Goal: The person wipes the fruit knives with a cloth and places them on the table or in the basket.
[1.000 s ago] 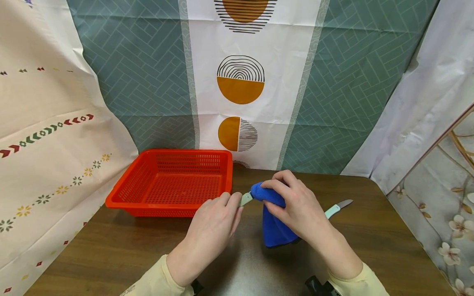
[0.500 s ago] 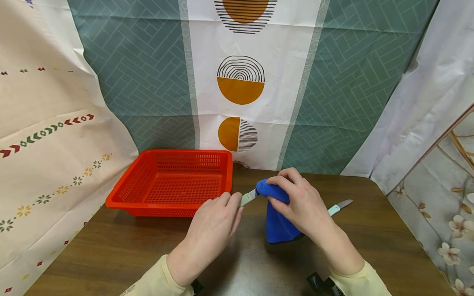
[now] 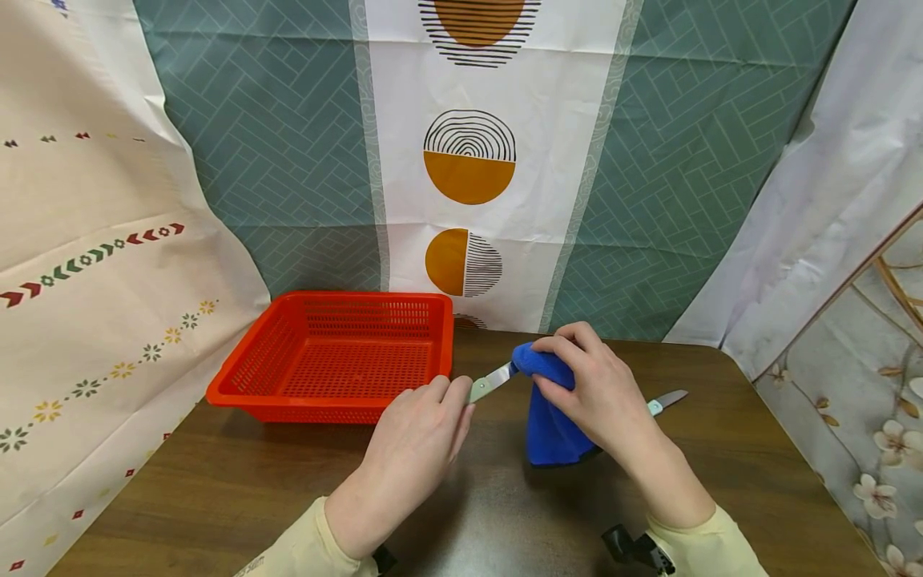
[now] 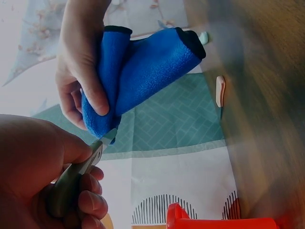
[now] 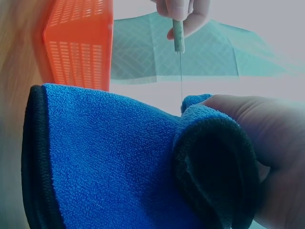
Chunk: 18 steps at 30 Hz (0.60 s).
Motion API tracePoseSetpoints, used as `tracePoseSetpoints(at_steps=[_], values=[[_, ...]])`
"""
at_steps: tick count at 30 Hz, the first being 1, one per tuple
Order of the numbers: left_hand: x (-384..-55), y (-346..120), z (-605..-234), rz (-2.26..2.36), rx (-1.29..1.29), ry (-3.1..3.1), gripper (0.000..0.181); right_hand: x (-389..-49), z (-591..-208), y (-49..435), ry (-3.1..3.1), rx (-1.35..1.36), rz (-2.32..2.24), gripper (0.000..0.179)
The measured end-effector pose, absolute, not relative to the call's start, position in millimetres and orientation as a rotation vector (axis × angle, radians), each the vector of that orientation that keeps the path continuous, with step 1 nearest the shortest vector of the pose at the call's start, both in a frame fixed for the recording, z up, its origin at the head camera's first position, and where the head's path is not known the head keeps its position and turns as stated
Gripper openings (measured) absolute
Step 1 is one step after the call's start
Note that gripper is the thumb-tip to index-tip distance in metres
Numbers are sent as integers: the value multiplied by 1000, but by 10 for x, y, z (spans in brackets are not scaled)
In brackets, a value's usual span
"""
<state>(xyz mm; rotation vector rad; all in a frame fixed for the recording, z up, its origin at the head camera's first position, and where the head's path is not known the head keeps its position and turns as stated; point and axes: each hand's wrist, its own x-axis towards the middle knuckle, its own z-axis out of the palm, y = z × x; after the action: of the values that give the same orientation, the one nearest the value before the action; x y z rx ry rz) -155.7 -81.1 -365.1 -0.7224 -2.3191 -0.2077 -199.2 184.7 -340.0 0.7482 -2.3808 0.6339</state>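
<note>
My left hand (image 3: 414, 437) grips the pale green handle of a folding knife (image 3: 481, 389), its blade out and angled up to the right. My right hand (image 3: 600, 393) pinches a blue cloth (image 3: 557, 429) with dark edging, folded over the blade's tip; that end of the blade is hidden. The cloth's loose part hangs below the fingers. In the right wrist view the thin blade (image 5: 181, 78) runs edge-on from the handle into the cloth. A second knife (image 3: 667, 401), with a mint handle, lies on the table just beyond my right wrist, its handle partly covered.
A red plastic basket (image 3: 328, 413) stands at the back left of the brown wooden table (image 3: 216, 489), beside my left hand. The left wrist view also has a small pale-orange-handled item (image 4: 220, 90) on the table. Patterned curtains (image 3: 303, 160) hang around the table.
My right hand and the cloth have slid up and to the right along the blade, baring more of it. The left hand stays put with the knife.
</note>
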Motion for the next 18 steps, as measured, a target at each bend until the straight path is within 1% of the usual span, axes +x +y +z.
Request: tracePoseSetpoints(at_steps=[18], values=[[-1566,-816,-3666,-206,-727,-2277,22,-1986,-3371,1925,-2485,491,659,37]])
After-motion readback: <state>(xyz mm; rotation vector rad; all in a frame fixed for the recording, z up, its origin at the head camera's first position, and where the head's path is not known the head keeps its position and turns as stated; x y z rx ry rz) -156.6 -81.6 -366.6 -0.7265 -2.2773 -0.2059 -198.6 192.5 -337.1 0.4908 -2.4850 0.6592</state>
